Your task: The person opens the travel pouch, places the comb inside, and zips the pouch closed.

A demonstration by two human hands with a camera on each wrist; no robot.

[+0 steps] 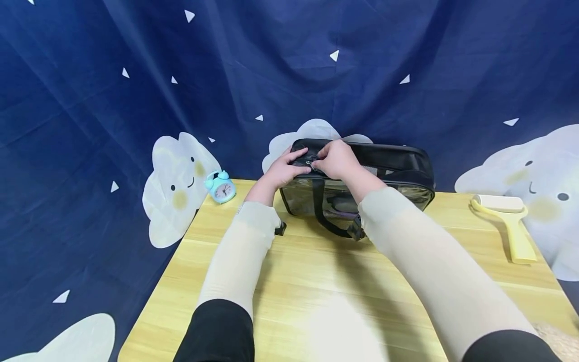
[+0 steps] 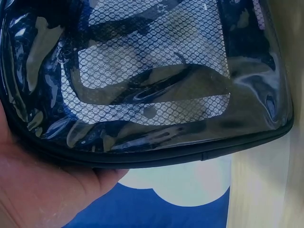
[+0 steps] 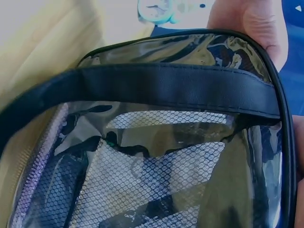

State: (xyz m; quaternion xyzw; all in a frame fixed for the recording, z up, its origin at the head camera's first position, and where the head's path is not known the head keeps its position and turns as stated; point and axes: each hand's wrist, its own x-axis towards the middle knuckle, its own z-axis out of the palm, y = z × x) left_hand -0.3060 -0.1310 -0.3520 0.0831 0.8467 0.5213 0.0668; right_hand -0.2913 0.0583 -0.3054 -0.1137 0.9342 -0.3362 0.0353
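A clear bag with black trim (image 1: 400,157) stands on the table against the backdrop. Its see-through side and a white honeycomb-patterned area fill much of the left wrist view. My left hand (image 1: 282,171) grips the bag's upper left corner, index finger and thumb spread either side of the zipper end. The fingertips of my right hand (image 1: 336,159) pinch a zipper pull (image 1: 310,163) on the top, close to the left hand. A black strap handle (image 3: 180,88) loops down the front. Some dark contents show inside, their kind unclear.
A light blue twin-bell alarm clock (image 1: 221,188) stands at the table's back left edge. To the right lies a yellow-handled lint roller (image 1: 508,221). Something beige and fluffy (image 1: 558,342) shows at the lower right. The blue curtain (image 1: 271,60) hangs close behind the bag.
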